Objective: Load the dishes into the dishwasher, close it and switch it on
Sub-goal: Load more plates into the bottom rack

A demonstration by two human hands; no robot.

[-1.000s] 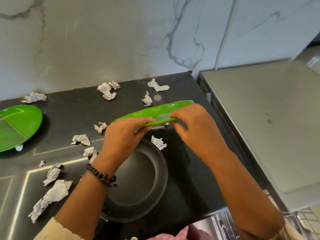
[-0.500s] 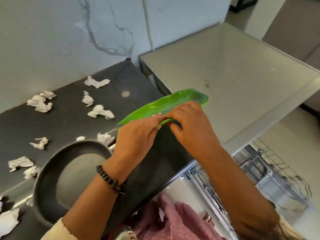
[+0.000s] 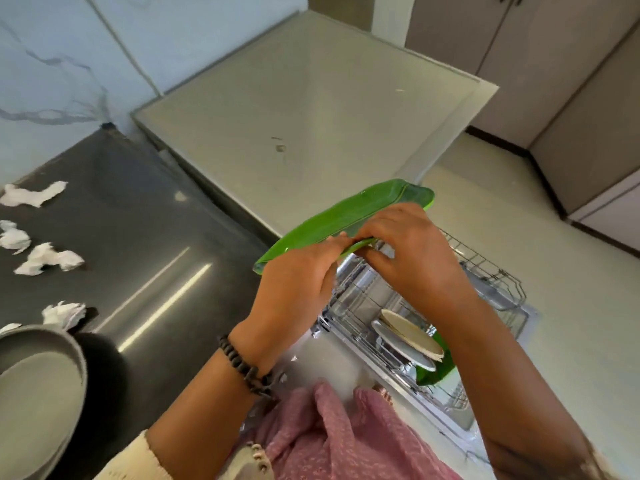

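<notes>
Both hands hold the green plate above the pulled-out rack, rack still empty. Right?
Not quite. The head view shows both hands, left hand and right hand, gripping the green plate above the rack, but the rack already holds plates.

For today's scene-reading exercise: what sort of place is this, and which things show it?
Most likely a home kitchen: a pulled-out dishwasher rack holding plates, a dark countertop against a marble-look wall, and cabinet doors.

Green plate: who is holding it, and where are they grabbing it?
Both hands hold the green plate by its near rim: the left hand and right hand pinch the edge side by side.
</notes>
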